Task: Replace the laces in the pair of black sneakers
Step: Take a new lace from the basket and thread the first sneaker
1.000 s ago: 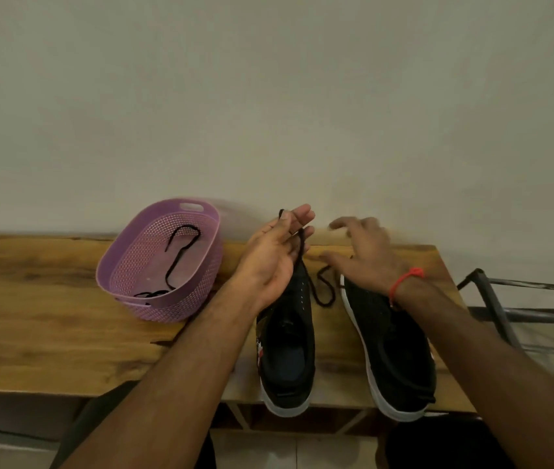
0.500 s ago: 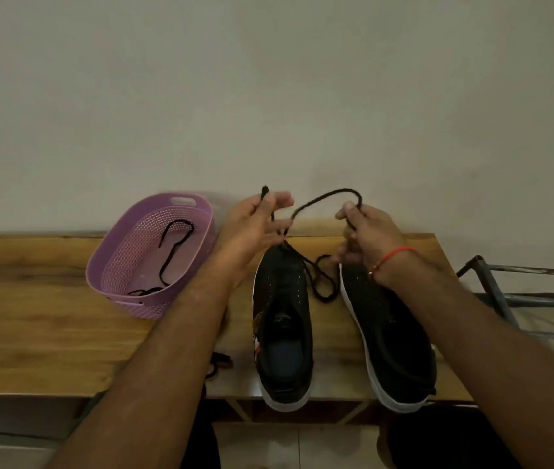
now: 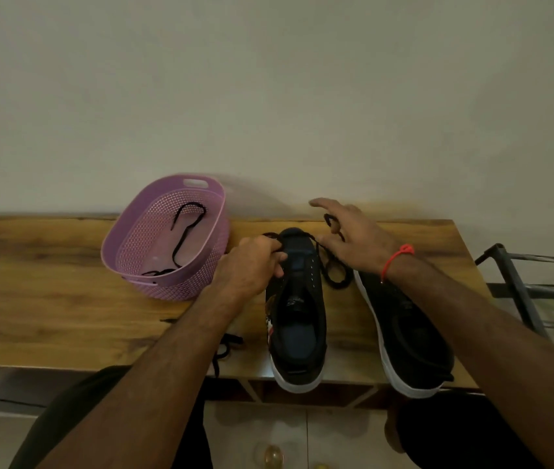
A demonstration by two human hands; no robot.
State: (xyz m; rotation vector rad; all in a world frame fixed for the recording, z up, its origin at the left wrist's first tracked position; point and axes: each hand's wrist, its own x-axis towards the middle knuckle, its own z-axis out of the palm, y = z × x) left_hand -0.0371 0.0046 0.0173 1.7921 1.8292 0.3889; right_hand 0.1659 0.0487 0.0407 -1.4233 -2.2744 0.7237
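Two black sneakers with white soles stand side by side on the wooden table (image 3: 49,299), toes away from me. My left hand (image 3: 252,262) grips one end of a black lace (image 3: 336,277) at the toe of the left sneaker (image 3: 297,299). The lace crosses the toe and loops between the shoes. My right hand (image 3: 353,238) hovers over the toe of the right sneaker (image 3: 411,333), index finger stretched out, with the lace's other part hooked round a curled finger. No lace shows in the eyelets of either shoe.
A purple perforated basket (image 3: 201,279) stands left of the shoes with another black lace (image 3: 184,228) in it. A third lace (image 3: 226,345) lies at the table's front edge under my left forearm. A metal rack (image 3: 519,292) is at the right. The wall is just behind.
Both hands have dropped from above the shoes to the left sneaker's toe, bringing the lace down. My left hand now closes at the toe and my right hand's fingers have spread.
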